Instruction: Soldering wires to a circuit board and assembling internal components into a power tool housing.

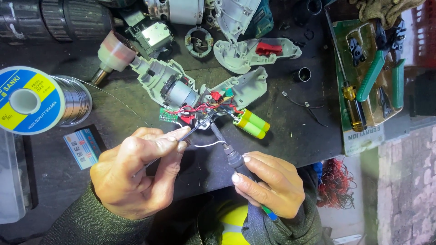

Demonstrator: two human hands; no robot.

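The left hand pinches a thin strand of solder wire between thumb and forefinger, its end at the red wires beside the green circuit board of an opened grey cordless drill. The right hand is closed pen-style on a soldering iron, tip at the same joint just beside the yellow-green battery cells. A solder spool lies well to the left.

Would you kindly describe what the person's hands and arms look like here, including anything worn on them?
Both hands are bare, with no gloves, rings or watch visible. The left hand and right hand look grimy from work. Each arm is covered to the wrist by a dark grey-green sleeve of herringbone-like weave.
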